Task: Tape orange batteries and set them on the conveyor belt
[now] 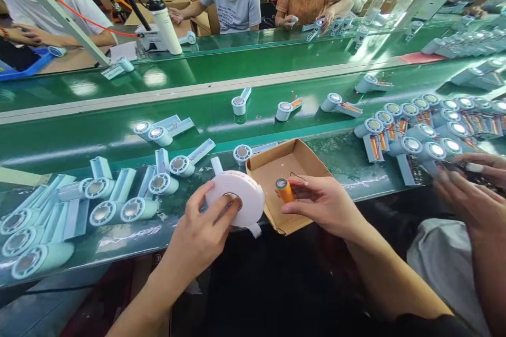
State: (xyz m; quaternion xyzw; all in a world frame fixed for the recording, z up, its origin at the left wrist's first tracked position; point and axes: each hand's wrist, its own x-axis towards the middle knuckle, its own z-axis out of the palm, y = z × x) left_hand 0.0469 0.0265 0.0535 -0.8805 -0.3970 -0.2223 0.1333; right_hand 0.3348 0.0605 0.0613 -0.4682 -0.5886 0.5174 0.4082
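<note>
My left hand grips a roll of white tape, with fingers pushed into its core and a loose end hanging at the lower right. In my right hand is an orange cylindrical battery, held between thumb and fingers, with thin wires by its top. The battery is above a shallow cardboard box, whose visible floor is bare cardboard. Just behind the tape roll and box lies a pale blue fan housing with a handle, partly hidden by the box.
Many pale blue housings crowd the bench at left. More, with orange batteries inside, stand at right near a co-worker's hands. A green conveyor belt carries several housings. People sit across the line.
</note>
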